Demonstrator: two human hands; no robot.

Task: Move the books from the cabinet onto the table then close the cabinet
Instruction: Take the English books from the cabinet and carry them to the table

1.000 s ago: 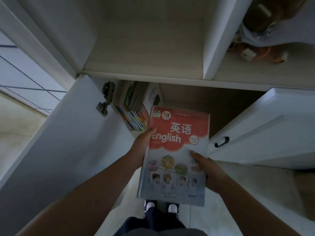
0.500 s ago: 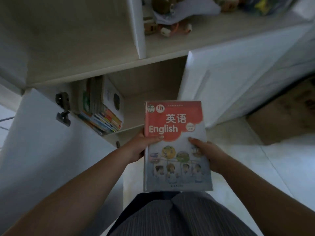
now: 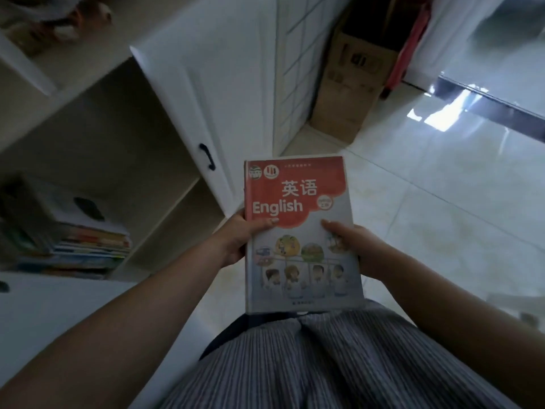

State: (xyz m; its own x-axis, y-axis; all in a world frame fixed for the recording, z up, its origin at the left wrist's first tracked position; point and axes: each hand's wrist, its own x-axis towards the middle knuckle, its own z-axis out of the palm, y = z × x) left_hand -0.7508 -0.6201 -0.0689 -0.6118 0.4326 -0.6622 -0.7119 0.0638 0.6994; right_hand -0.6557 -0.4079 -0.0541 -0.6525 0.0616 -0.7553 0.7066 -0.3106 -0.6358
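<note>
While both hands hold it in front of the body, the textbook (image 3: 298, 231) faces up, cover fully readable: "English" in white letters on a red-orange band, two large Chinese characters "英语" above that, a small round green logo and a square red badge at the top left corner. A small round seal sits at the band's right end; its print is too small to read. Lower cover: cartoon scenes in circles, four cartoon children in a row beneath. Fine print at the bottom edge, illegible.

Left hand (image 3: 236, 243): grip closed on the book's left edge, thumb lying across the cover just under the word "English". Right hand (image 3: 362, 249): grip closed on the right edge, thumb on the cover near the cartoon circles, fingers hidden beneath.

Book held clear of the cabinet (image 3: 124, 137), out over the tiled floor (image 3: 442, 216). Cabinet compartment open; its white door (image 3: 212, 98) stands swung out, black handle (image 3: 207, 156) visible, between the shelf opening and the book. Remaining books (image 3: 88, 246) lie at the left in the compartment, blurred, probably a leaning stack with coloured spines.

Cardboard box (image 3: 351, 84) stands on the floor by the wall beyond the door; dark print on its side unreadable. Striped shirt (image 3: 324, 364) fills the lower frame.
</note>
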